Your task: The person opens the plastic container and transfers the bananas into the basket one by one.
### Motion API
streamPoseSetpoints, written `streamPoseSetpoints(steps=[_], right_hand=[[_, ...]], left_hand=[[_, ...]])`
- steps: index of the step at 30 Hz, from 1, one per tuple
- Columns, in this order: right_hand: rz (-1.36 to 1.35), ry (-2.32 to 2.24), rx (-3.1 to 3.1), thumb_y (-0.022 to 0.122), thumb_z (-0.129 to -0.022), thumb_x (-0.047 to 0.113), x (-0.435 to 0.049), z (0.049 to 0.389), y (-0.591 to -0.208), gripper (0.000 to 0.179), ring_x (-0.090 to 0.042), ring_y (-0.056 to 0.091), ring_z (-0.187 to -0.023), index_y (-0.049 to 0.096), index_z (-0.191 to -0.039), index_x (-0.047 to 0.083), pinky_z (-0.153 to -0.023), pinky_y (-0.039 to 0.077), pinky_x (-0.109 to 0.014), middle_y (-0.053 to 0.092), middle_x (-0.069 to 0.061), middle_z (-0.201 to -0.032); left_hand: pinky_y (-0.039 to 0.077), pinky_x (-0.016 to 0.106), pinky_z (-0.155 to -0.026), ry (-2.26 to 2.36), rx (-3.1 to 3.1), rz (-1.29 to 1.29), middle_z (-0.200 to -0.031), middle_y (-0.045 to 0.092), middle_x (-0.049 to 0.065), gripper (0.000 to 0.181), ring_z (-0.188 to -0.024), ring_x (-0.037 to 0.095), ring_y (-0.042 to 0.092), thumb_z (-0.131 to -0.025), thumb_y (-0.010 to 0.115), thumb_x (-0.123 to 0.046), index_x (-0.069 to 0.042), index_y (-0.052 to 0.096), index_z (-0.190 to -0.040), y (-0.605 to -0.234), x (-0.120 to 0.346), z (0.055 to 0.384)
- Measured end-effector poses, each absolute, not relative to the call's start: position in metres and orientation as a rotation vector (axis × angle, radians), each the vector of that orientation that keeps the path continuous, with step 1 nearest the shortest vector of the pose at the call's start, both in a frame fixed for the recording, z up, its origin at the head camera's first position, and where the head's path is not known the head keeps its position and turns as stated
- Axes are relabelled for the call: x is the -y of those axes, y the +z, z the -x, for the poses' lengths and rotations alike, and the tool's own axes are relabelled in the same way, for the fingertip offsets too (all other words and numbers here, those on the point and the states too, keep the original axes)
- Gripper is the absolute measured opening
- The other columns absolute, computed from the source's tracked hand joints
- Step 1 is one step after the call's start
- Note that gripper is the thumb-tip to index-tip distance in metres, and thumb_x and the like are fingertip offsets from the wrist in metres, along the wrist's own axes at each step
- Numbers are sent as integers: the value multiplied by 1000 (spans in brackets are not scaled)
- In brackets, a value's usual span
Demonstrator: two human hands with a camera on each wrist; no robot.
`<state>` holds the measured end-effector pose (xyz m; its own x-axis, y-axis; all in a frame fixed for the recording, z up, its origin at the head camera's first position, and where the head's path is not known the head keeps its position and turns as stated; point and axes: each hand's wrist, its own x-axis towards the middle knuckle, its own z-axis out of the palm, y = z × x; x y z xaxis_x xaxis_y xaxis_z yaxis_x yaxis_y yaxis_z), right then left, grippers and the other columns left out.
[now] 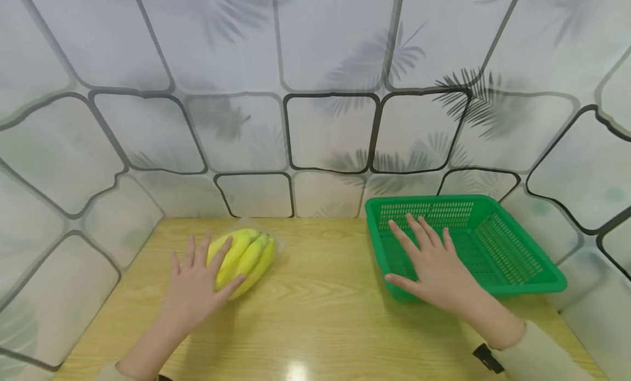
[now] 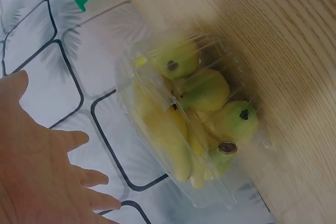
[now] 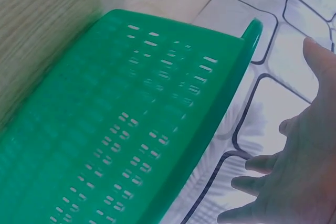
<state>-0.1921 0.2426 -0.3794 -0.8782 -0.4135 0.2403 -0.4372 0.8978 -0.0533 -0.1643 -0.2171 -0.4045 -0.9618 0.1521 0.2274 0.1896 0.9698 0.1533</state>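
A bunch of yellow bananas in clear plastic lies on the table at the left. Several greenish, dark-tipped ends show through the wrap in the left wrist view. Over its near left side, my left hand is held with fingers spread and nothing gripped. On the right is a green plastic basket with slotted walls, also large in the right wrist view. My right hand, fingers spread, hovers above the basket's near left rim and holds nothing. I cannot tell whether either hand touches what is below it.
The light wood table runs back to a pale wall covering with dark outlined blocks and leaf shadows. The same covering closes in both sides. Between bananas and basket lies a wide stretch of bare wood.
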Motion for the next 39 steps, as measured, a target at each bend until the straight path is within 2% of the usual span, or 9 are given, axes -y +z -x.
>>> streamPoseSetpoints(steps=[7, 14, 20, 32, 39], right_hand=[[-684, 139, 2823, 73, -93, 61, -229, 197, -377, 105, -54, 26, -157, 12, -172, 27, -117, 26, -87, 22, -26, -174], [-728, 132, 2809, 71, -94, 62, -214, 200, -372, 103, -53, 24, -159, 15, -172, 24, -120, 29, -83, 23, -27, -173], [-779, 131, 2780, 69, -96, 62, -199, 202, -369, 99, -52, 29, -157, 21, -171, 18, -120, 32, -80, 25, -28, -172], [-832, 206, 2782, 68, -95, 64, -170, 211, -370, 99, -49, 28, -159, 22, -170, 18, -126, 30, -74, 29, -28, -171], [-848, 227, 2809, 68, -96, 64, -153, 211, -368, 98, -49, 30, -158, 26, -169, 15, -128, 27, -72, 35, -29, -167]], left_hand=[[10, 90, -119, -305, 2924, 223, -173, 17, 33, 85, -156, 64, 12, -101, 55, -67, -17, 33, -167, -404, 223, 166], [6, 90, -118, -333, 2930, 208, -172, 15, 35, 85, -155, 66, 11, -102, 55, -64, -14, 31, -167, -406, 230, 168], [8, 92, -116, -348, 2922, 188, -171, 16, 37, 84, -154, 68, 12, -103, 55, -61, -11, 32, -166, -407, 237, 170], [9, 91, -116, -353, 2923, 152, -170, 14, 39, 83, -153, 69, 13, -105, 51, -62, -9, 32, -166, -407, 247, 170], [13, 92, -115, -347, 2885, 148, -169, 19, 39, 81, -151, 70, 18, -105, 53, -60, -8, 34, -165, -408, 252, 171]])
